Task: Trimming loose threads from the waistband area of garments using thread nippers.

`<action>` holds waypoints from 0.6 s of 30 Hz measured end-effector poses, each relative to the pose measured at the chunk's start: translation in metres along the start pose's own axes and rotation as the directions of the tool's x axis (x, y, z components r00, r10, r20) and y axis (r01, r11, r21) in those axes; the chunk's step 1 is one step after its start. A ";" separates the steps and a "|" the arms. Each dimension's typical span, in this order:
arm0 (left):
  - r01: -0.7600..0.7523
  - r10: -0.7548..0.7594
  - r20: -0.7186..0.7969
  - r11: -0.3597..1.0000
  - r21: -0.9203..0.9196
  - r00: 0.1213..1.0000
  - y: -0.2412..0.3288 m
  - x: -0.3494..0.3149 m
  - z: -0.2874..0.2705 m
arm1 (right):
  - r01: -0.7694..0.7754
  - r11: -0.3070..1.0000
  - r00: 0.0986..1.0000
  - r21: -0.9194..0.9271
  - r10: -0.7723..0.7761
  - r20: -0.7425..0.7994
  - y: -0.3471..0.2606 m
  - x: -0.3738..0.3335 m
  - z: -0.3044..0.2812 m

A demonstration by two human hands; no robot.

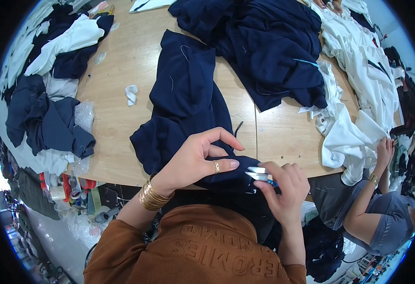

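Garment [181, 90] drapes over the near edge of the desk [115, 71], likely soft and light, best held by a fold there. Your left grip [195, 154], thumb and forefinger parted, touches it; pinching, I can't tell. Your right grip [285, 189] wraps snips [259, 177], blades apart.

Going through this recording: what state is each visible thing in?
Thread snips: blades apart, in the right hand
Navy garment: rumpled, partly on the table
Left hand: thumb on that garment, pinch unclear
Navy pile: crumpled
White garments: heaped, wrinkled
White scrap: creased
Bubble wrap: crumpled
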State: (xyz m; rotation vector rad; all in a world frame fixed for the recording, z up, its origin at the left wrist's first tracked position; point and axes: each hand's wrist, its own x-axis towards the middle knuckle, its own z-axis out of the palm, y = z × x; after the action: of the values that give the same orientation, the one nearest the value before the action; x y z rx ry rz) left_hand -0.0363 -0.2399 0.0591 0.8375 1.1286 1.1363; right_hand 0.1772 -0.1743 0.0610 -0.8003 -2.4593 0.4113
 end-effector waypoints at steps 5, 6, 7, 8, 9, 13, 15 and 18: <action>-0.007 0.007 -0.003 1.000 0.006 1.000 0.001 0.002 0.001 | 0.030 0.997 0.999 -0.068 -0.027 0.039 -0.001 -0.003 0.002; -0.013 0.013 0.001 1.000 0.003 1.000 0.001 0.002 0.002 | 0.037 0.995 0.999 -0.089 -0.034 0.034 -0.002 -0.003 0.002; -0.019 0.019 0.005 1.000 0.001 1.000 0.002 0.002 0.002 | 0.036 0.995 0.999 -0.090 -0.033 0.034 -0.002 -0.004 0.002; -0.019 0.019 0.007 1.000 0.001 1.000 0.003 0.002 0.003 | 0.046 0.994 0.999 -0.095 -0.043 0.029 -0.003 -0.004 0.002; -0.018 0.018 0.001 1.000 0.007 1.000 0.003 0.002 0.003 | 0.057 0.993 0.998 -0.099 -0.055 0.023 -0.003 -0.004 0.003; -0.024 0.024 0.001 1.000 0.012 1.000 0.002 0.002 0.004 | 0.056 0.992 0.998 -0.116 -0.053 0.027 -0.002 -0.004 0.004; -0.023 0.023 0.005 1.000 0.017 1.000 0.003 0.002 0.004 | 0.055 0.991 0.998 -0.119 -0.052 0.025 -0.002 -0.005 0.005; -0.017 0.016 0.011 0.999 0.030 1.000 0.004 0.002 0.004 | 0.057 0.993 0.998 -0.107 -0.055 0.018 -0.003 -0.004 0.006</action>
State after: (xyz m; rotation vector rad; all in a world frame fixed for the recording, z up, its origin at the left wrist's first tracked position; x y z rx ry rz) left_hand -0.0338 -0.2371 0.0629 0.8773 1.1340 1.1292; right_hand 0.1752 -0.1800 0.0558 -0.7724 -2.5296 0.2672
